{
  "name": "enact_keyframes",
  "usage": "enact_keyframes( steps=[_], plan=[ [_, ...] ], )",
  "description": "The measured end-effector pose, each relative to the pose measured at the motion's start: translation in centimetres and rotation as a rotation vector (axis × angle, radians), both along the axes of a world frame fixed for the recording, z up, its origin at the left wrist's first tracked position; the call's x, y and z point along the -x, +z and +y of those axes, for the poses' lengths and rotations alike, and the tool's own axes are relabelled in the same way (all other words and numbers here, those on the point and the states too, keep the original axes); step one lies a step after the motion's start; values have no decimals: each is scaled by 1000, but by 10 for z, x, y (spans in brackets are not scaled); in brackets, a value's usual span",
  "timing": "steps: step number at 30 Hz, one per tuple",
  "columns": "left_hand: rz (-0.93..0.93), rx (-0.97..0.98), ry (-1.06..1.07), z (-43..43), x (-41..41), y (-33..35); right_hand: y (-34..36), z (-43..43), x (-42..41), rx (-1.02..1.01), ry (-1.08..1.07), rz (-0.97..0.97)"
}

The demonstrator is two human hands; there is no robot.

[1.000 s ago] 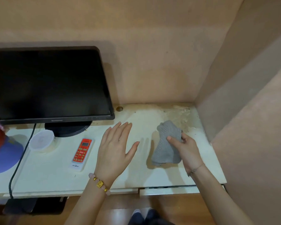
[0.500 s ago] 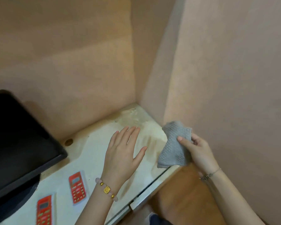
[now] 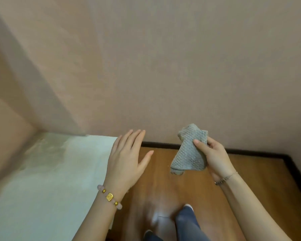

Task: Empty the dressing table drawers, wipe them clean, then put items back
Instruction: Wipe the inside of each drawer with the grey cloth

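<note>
A grey waffle-weave cloth [image 3: 189, 153] is bunched in my right hand [image 3: 214, 157], held in the air above the wooden floor. My left hand [image 3: 127, 159] is flat with fingers spread, hovering over the right edge of the white dressing table top [image 3: 47, 180] and holding nothing. The table top shows stains near its back corner. No drawer is in view.
A pink wall [image 3: 181, 66] stands straight ahead with a dark skirting board [image 3: 250, 152] along its foot. Brown wooden floor [image 3: 163, 185] lies to the right of the table. My legs in blue trousers [image 3: 186, 223] show at the bottom.
The view has swung to the right, so the monitor and the red remotes have left the frame. My right hand has carried the cloth off the table top and over the floor.
</note>
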State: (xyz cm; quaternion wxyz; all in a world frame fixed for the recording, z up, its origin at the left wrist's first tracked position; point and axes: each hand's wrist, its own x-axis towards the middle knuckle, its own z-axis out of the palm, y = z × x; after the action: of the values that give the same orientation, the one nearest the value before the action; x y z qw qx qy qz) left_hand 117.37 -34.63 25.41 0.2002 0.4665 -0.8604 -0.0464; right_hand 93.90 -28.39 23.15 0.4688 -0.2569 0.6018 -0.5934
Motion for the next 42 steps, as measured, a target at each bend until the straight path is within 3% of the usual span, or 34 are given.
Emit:
enact_keyframes(
  steps=[22,32,42],
  plan=[
    [-79,-31,-784,94,362,-33,-30,223,237,-161,-682,-16],
    [-109,-94,-1048,99,508,-52,-39,248,329,-172,-982,-159],
    [-114,-99,-1327,72,698,-57,-33,240,452,-150,-1302,-147]
  ],
)
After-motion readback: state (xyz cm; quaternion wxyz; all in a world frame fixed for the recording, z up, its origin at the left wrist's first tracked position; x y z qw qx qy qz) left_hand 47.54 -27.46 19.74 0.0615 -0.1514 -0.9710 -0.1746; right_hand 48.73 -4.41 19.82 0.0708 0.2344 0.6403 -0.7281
